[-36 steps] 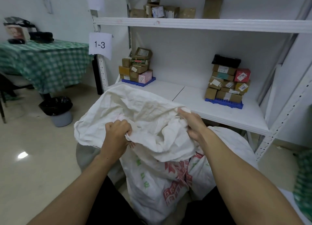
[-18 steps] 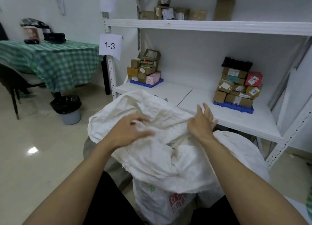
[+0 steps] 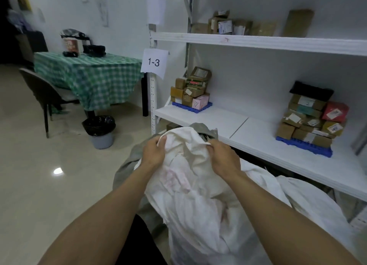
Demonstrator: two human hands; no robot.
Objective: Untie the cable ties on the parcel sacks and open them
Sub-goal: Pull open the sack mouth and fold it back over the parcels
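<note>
Left hand (image 3: pixel 154 152) grasps the top edge of the white sack (image 3: pixel 198 195), fingers curled over the fabric. Right hand (image 3: pixel 222 157) grasps the same edge, just beside the left. The sack stands on the floor (image 3: pixel 49 185) in front of the shelf (image 3: pixel 258 137), between the forearms. A grey sack (image 3: pixel 127 171) sits behind it, touching. Parcels (image 3: pixel 190 91) are stacked on a blue pallet (image 3: pixel 191 106) on the shelf. A bin (image 3: pixel 100 131) stands near the counter (image 3: pixel 89 72).
</note>
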